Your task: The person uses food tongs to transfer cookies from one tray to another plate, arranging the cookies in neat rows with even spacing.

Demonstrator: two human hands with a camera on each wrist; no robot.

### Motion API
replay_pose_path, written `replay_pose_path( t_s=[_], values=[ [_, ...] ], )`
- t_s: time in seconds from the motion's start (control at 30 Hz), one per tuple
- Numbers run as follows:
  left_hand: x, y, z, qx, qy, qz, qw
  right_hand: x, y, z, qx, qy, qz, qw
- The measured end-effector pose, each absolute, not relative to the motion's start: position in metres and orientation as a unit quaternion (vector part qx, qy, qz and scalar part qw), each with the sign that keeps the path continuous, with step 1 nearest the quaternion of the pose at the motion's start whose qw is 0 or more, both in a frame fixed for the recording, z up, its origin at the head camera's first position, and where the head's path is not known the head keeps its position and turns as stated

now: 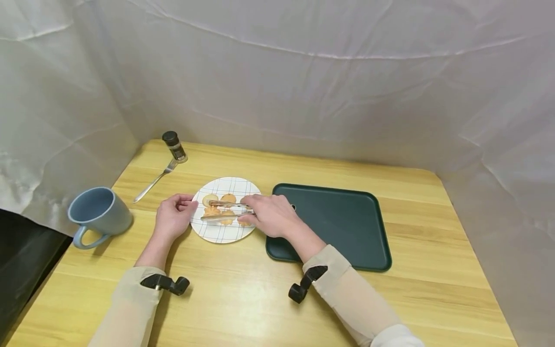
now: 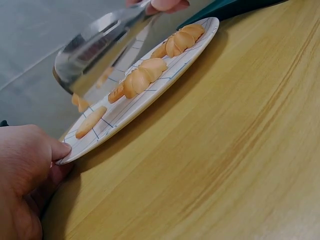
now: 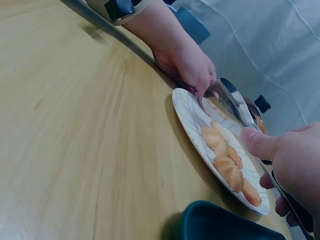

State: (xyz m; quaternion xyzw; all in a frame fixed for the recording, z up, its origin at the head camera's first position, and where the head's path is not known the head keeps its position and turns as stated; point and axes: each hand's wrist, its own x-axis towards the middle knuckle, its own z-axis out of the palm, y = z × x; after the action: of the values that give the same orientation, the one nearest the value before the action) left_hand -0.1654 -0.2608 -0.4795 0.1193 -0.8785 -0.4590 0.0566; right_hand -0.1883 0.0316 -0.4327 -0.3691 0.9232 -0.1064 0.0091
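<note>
A white plate (image 1: 223, 235) with a blue line grid lies on the wooden table, bearing several cookies (image 1: 228, 198), some round and flat, others ridged like shells. My left hand (image 1: 172, 217) pinches the plate's left rim, thumb on top, as the left wrist view shows. Metal tongs (image 2: 100, 50) are gripped in my right hand (image 1: 273, 214), which is over the plate's right side. The tongs' two arms are spread above the cookies and point left. In the right wrist view my thumb presses along one arm of the tongs. Part of the cookies is hidden under tongs and hand.
A dark green tray (image 1: 342, 224) lies right of the plate, under my right forearm. At the left stands a blue mug (image 1: 101, 214). A fork (image 1: 155, 182) and a black-capped spice jar (image 1: 175, 146) are at the back left. Grey cloth (image 1: 303, 96) hangs behind the table.
</note>
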Motion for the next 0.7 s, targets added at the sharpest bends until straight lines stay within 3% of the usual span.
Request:
replay_pose_path(
  t_s=[0.47, 0.7],
  values=[
    [-0.172, -0.254, -0.482, 0.114, -0.881, -0.457, 0.054, -0.189, 0.023, -0.433, -0.353, 0.932, -0.081, 0.03],
    [-0.174, -0.254, -0.485, 0.116, -0.878, -0.462, 0.049, -0.185, 0.035, -0.426, -0.343, 0.933, -0.106, 0.015]
  ],
)
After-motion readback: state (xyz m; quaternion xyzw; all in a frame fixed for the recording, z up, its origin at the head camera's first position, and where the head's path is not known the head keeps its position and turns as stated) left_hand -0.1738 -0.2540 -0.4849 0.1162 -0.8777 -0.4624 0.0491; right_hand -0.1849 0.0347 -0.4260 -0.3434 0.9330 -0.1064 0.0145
